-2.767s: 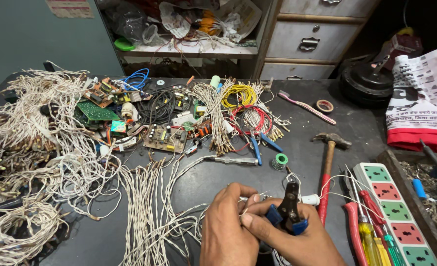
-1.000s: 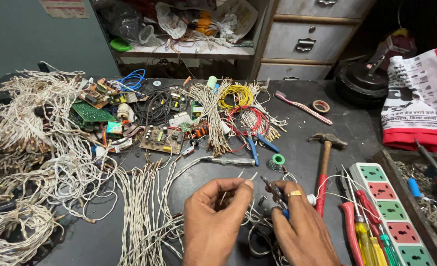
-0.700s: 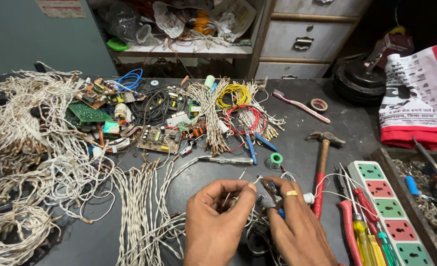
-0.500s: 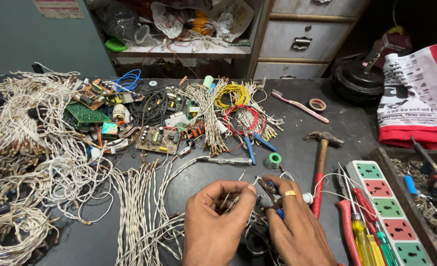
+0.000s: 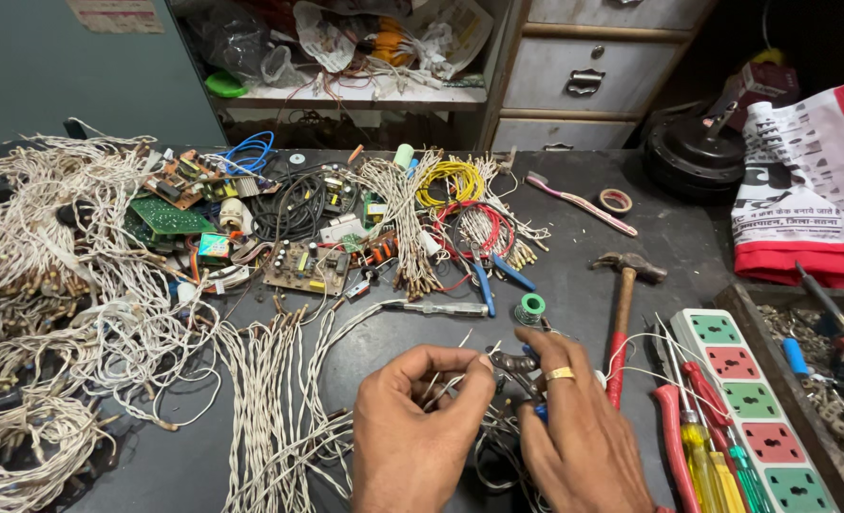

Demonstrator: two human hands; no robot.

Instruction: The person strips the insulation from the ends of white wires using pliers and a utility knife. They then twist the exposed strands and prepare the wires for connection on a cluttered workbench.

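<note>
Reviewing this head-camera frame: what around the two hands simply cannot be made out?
- Pliers: only the dark jaws show; the right hand covers the handles.
- Thin white wire: where its end sits is hidden behind the left hand fingers.
- Both wrists: cut off by the bottom edge.
- Power strip: its far end runs off the bottom edge.

Teal wall [image 5: 51, 76], grey drawers [image 5: 593, 71], cluttered shelf [image 5: 346, 95]

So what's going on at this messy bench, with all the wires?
A person is working on thin white twisted wire, pinched in the left hand. The right hand, wearing a ring, holds small blue-handled pliers at the wire's end. Around them lie bundles of similar wire, a red-handled hammer and green circuit boards.
</note>
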